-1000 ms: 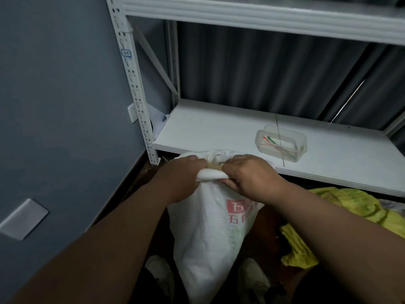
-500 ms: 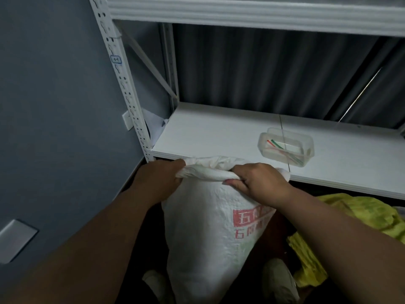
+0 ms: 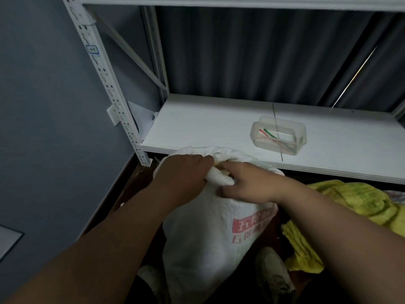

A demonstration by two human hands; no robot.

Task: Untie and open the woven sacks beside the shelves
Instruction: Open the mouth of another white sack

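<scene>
Both hands meet at the upright white sack's (image 3: 203,227) gathered neck; left hand (image 3: 184,174) grips it, right hand (image 3: 245,183) apparently pinches the tie between them.

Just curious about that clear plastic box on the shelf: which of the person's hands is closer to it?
The right hand. It grips the white sack at its mouth, just below and left of the clear plastic box on the shelf. The left hand holds the same mouth farther left.
</scene>
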